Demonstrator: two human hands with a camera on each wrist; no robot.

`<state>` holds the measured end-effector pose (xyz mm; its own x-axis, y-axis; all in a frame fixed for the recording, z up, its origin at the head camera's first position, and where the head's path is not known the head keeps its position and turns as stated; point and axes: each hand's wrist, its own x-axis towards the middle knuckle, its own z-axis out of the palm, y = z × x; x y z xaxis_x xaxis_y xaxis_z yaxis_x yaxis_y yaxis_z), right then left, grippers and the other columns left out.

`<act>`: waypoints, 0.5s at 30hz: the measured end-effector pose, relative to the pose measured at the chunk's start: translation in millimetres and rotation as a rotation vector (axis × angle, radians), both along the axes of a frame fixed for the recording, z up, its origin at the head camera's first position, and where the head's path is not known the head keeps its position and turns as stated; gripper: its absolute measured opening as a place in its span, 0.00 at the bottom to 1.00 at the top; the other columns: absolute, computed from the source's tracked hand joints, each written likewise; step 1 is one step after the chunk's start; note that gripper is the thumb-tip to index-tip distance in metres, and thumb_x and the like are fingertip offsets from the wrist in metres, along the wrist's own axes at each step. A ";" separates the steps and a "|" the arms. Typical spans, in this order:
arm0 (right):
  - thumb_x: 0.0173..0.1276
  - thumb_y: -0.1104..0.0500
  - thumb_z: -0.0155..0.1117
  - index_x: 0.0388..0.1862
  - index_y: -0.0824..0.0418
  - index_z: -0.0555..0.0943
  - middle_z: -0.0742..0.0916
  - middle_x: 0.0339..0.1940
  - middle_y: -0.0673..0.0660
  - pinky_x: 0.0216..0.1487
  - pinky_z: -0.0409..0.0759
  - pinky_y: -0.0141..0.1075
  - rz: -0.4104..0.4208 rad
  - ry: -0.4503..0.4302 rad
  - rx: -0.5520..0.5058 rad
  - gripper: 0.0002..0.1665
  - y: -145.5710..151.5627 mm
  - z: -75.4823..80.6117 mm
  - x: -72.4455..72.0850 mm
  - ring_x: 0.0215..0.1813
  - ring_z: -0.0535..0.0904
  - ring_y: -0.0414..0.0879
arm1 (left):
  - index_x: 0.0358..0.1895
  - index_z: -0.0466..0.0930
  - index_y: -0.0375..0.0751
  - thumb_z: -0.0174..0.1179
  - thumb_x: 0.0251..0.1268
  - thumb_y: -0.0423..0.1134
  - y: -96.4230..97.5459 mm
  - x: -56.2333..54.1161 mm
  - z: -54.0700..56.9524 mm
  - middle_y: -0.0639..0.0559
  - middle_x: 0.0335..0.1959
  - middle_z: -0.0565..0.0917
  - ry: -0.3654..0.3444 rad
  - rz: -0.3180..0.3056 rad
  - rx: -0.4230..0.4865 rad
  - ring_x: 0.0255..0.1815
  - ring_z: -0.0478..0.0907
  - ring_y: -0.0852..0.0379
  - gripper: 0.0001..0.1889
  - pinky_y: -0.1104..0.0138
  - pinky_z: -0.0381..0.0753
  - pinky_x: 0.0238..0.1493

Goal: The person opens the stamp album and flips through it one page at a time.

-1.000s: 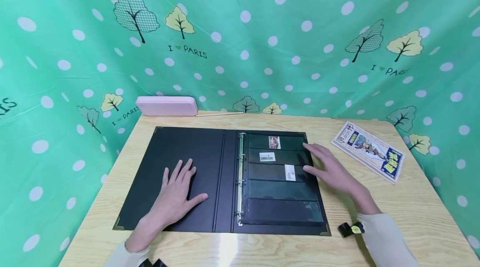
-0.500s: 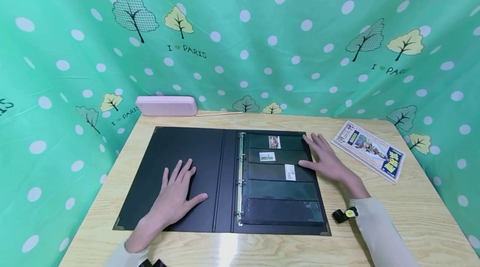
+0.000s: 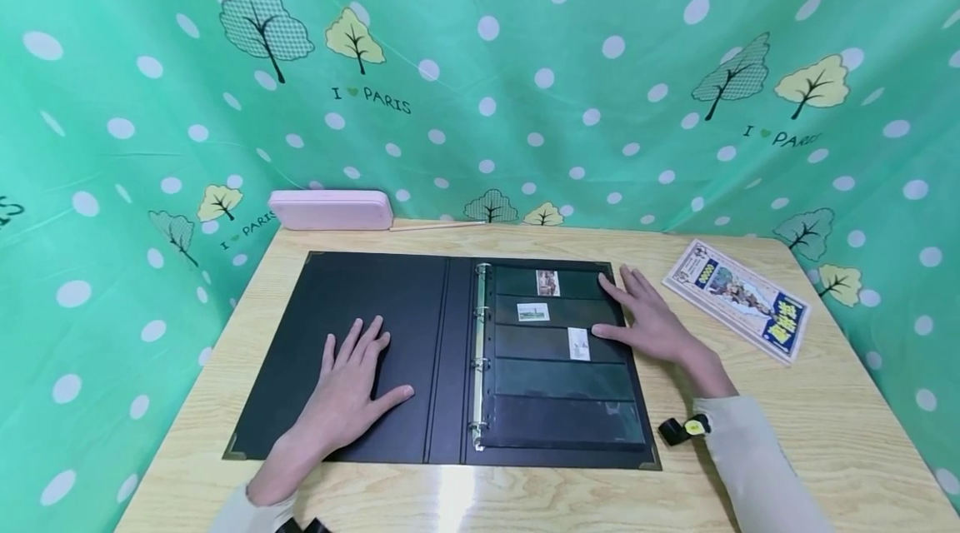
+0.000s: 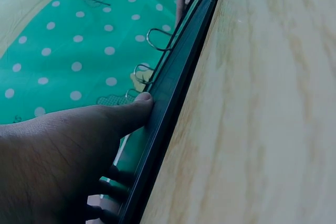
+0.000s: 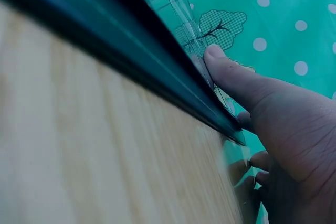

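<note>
A black ring binder point(image 3: 397, 300) lies spread flat on the wooden table. Its metal rings point(image 3: 480, 364) hold a dark stamp page point(image 3: 562, 381) with clear strip pockets. Three small stamps sit in the upper pockets: a reddish one point(image 3: 547, 283), a green and white one point(image 3: 533, 312) and a pale one point(image 3: 578, 344). My left hand point(image 3: 341, 400) rests on the bare left cover, fingers spread. At the page's right edge is my right hand point(image 3: 656, 329), its thumb and index finger over the page and the other fingers beyond the edge; the right wrist view shows the thumb touching the clear page.
A pink case point(image 3: 330, 210) stands at the back left, with a thin stick-like item point(image 3: 438, 226) beside it. To the right lies a printed booklet or stack of cards point(image 3: 738, 300). Green dotted cloth point(image 3: 517, 141) hangs behind the table point(image 3: 540, 500).
My right hand has shifted left, with thumb and index finger further over the page's edge. The left hand stays on the cover. The head view has tilted slightly.
</note>
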<state>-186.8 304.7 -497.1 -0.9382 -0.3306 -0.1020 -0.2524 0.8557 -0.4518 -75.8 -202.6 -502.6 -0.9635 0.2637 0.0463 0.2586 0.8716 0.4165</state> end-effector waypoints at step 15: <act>0.74 0.39 0.78 0.88 0.59 0.70 0.58 0.91 0.71 0.80 0.56 0.77 0.019 0.071 -0.087 0.52 -5.3 3.3 6.1 0.90 0.46 0.74 | 0.81 0.69 0.27 0.68 0.73 0.66 0.5 1.4 -1.0 0.34 0.90 0.56 0.018 -0.004 0.007 0.91 0.46 0.29 0.50 0.27 0.37 0.85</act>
